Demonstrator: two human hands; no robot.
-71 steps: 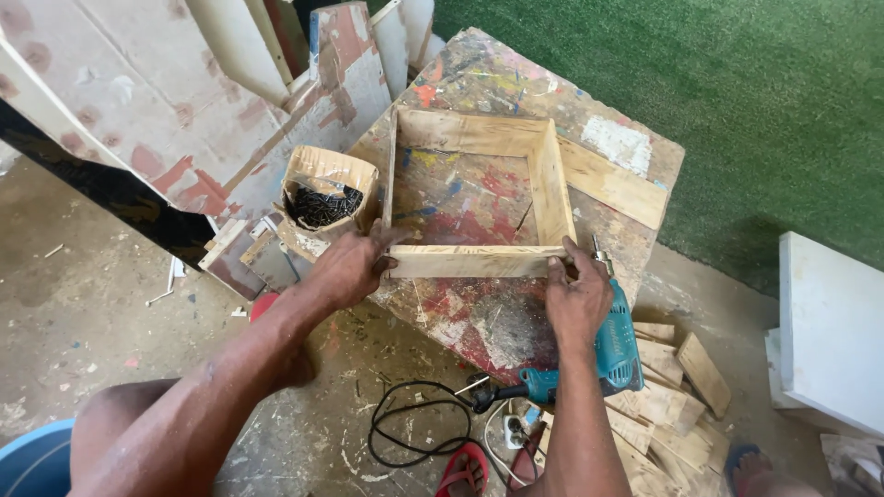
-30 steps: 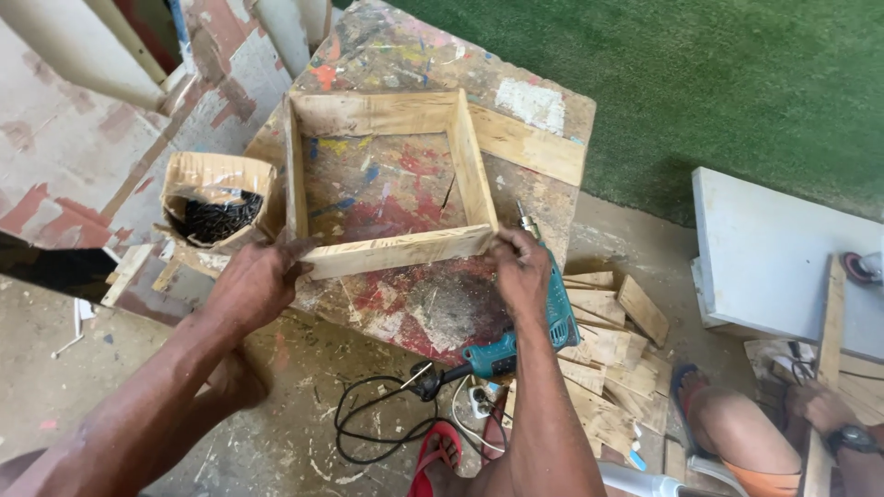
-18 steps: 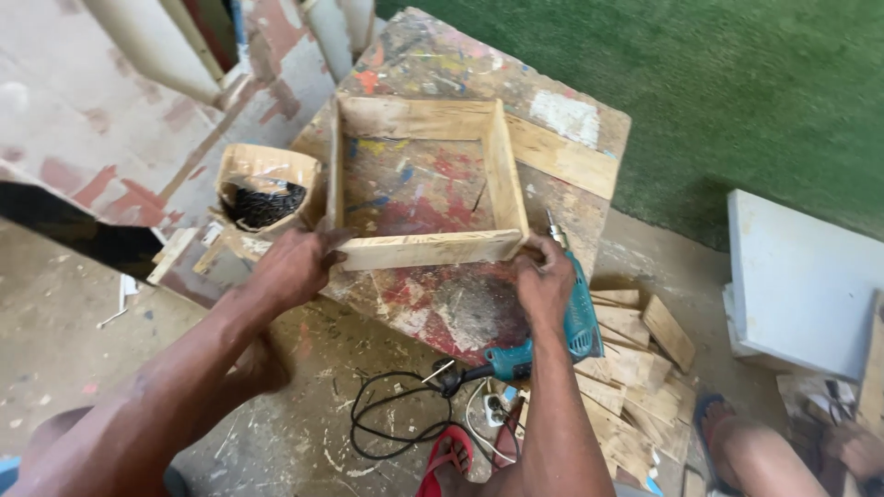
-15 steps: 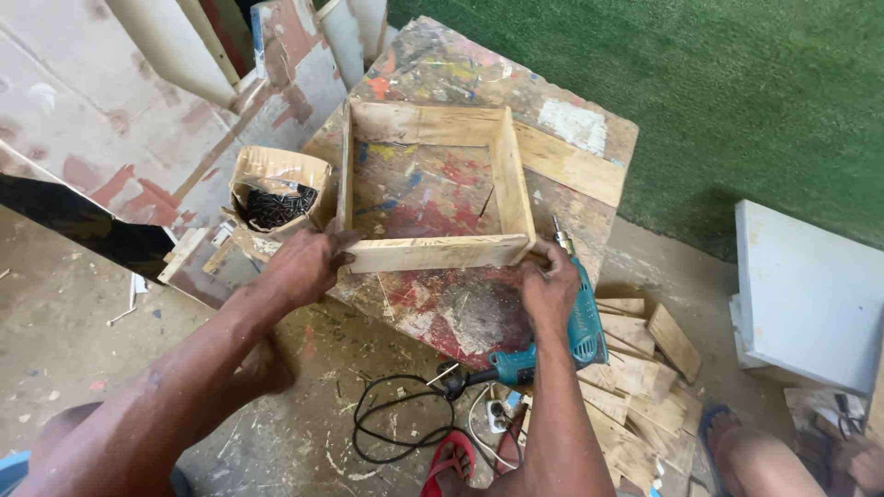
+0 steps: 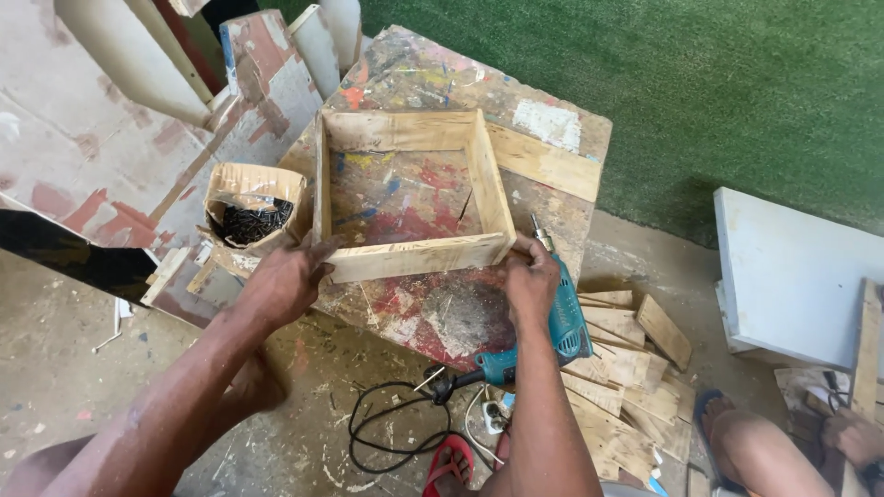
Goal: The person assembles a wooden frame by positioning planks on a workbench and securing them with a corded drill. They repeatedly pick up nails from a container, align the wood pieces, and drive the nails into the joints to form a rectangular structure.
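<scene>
Paint-splattered worktop [image 5: 543,129] carried a wooden frame [image 5: 410,189].
Left hand [image 5: 281,281] and right hand [image 5: 529,281] gripped its near corners; torn cardboard box [image 5: 250,213] of screws sat left.

Hidden and cut-off parts around the wooden frame [image 5: 410,184]

The left hand [image 5: 281,281] covers the frame's near left corner, and the right hand [image 5: 531,281] covers its near right corner, so neither joint shows. The right forearm hides the middle of the teal drill [image 5: 562,322]. A second person at the lower right is cut off by the picture's edge, with only a leg and a hand showing. The dark pieces in the cardboard box [image 5: 250,213] are too small to tell.
</scene>
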